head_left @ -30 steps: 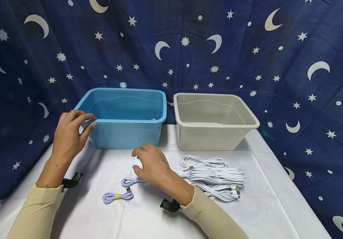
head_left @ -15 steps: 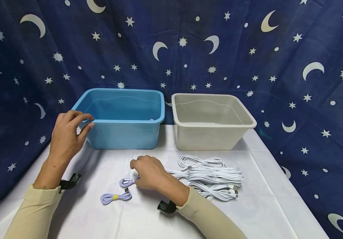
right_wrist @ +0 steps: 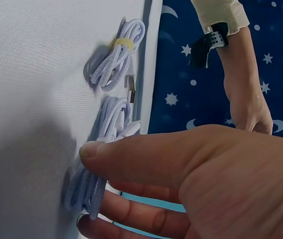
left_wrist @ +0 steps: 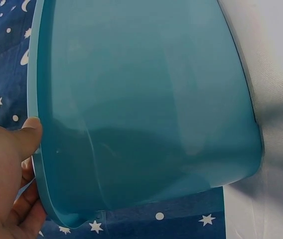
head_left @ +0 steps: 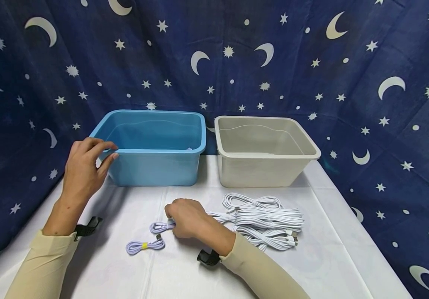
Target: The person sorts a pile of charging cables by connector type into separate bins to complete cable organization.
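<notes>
One hand of mine, the left hand [head_left: 85, 171], sits at the near left corner of the blue bin [head_left: 154, 171], pinching its rim, thumb outside and fingertips over the inner edge. Inside the blue bin, low behind the near rim towards its right end, a small pale thing [head_left: 189, 148] just shows; I cannot tell what it is, as the near wall hides much of the floor. In front of the blue bin, on the white table [head_left: 330, 265], lies a coiled lilac cable [head_left: 134, 248], wrapped in a yellow band [head_left: 145, 246]. A bit to its right and closer to the blue bin is the second cable [head_left: 157, 227], also lilac and coiled, held between the thumb and fingers of my right hand [head_left: 189, 219] low at the table. To the front right of the blue bin lie white cables [head_left: 270, 220], coiled and heaped together. Right of the blue bin, just beside it, stands the grey bin [head_left: 259, 172], its inner walls showing, its near wall hiding part of the floor.
</notes>
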